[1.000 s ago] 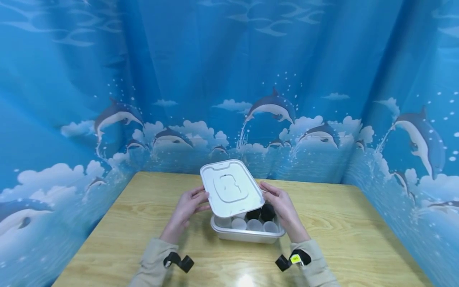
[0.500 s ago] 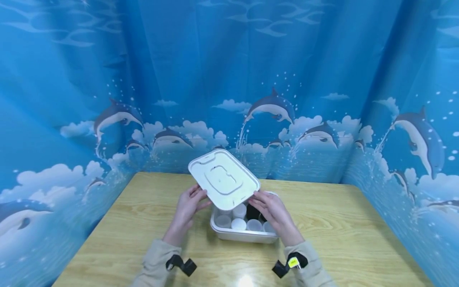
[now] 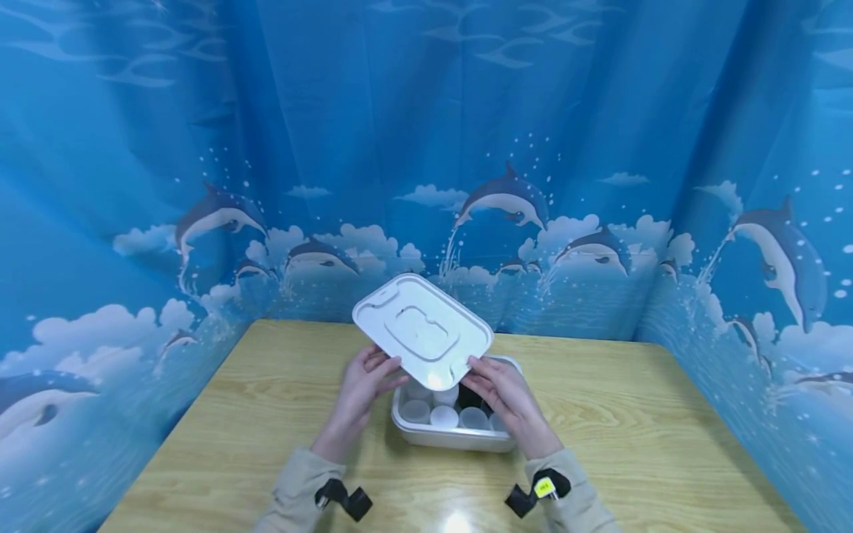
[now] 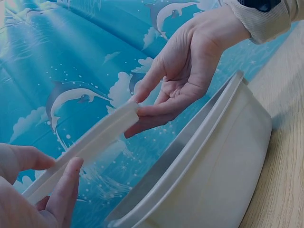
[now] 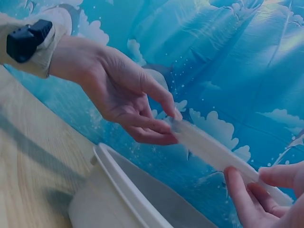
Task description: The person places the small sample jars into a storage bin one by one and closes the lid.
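A white rectangular lid with a moulded raised outline is held up at a slant over an off-white box. My left hand pinches the lid's lower left edge between thumb and fingers. At the lid's right corner, my right hand pinches it the same way. From the left wrist view, the lid appears edge-on, apart from the box. Inside the box are several white round-topped pieces and something black. The lid and right hand cover part of the contents.
The box stands on a light wood-grain table. A blue curtain printed with dolphins and clouds hangs behind the table and along both sides.
The lid has turned anticlockwise and risen, its far corner shifting left. My right hand has moved left with it. In the last half second, the lid and left hand have shifted slightly right.
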Demonstrator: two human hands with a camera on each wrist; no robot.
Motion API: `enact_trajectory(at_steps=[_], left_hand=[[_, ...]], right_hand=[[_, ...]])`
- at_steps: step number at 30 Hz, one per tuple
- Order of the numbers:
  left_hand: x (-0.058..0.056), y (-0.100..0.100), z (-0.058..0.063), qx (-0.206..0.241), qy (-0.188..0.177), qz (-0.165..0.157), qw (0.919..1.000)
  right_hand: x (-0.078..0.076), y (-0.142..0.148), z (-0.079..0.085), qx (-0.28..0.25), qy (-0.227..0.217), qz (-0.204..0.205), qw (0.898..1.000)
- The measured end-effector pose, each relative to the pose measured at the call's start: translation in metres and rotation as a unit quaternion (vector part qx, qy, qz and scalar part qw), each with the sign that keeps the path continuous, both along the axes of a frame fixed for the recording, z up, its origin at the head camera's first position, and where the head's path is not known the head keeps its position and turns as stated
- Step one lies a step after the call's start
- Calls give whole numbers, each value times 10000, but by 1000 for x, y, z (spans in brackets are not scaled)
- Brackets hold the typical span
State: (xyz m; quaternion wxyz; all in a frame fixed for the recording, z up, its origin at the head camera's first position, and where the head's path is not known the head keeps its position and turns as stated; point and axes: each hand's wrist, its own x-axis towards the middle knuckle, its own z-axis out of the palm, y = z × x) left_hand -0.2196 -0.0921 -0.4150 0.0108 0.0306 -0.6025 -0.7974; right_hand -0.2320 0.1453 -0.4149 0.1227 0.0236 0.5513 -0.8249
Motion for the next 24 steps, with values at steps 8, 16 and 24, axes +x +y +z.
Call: enact_trajectory(at_steps=[8,16,24], left_hand=[[-1,0,1,-15,-9,-29,10000],[-11,-17,3,556,-230,211,9980],[-16,-39,4,310,-383,64,9988]], right_hand=[[-3,11,4,201,-56,36,9998],[-11,39,15,623,216,544,9963],[-13,70,21,1182,620,974,9862]])
